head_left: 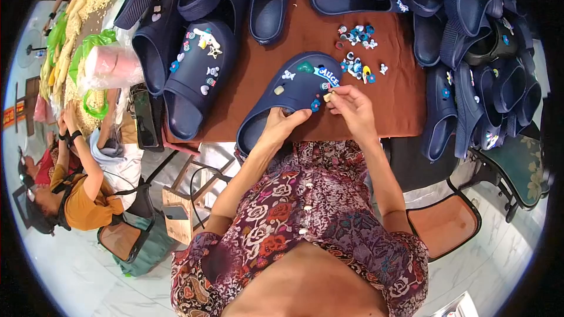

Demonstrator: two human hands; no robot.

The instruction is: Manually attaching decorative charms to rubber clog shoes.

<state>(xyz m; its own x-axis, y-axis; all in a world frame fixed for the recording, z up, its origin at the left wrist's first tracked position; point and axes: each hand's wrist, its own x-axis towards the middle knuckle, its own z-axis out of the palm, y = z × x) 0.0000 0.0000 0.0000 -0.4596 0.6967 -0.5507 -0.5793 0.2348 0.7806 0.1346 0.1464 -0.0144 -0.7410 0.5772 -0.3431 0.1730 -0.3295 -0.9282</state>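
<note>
A navy blue clog (296,95) rests on the brown cloth in front of me, toe pointing away and to the right. Several charms dot its top: a green one (304,67), a blue lettered tag (326,76), a white bow-like one and a cream one. My left hand (278,129) grips the clog at its opening, fingers inside and thumb pressed near the side. Between the thumb and fingertips of my right hand (355,110) is a small cream-coloured charm (328,98), held close against the clog's right side. Its far side is hidden by my fingers.
Loose charms (356,36) lie in small piles beyond my right hand. Decorated navy clogs (200,73) stand at left, with more stacked along the right. A phone (145,118) lies at the table's left edge. Two people (88,182) work at left beside yellow strands.
</note>
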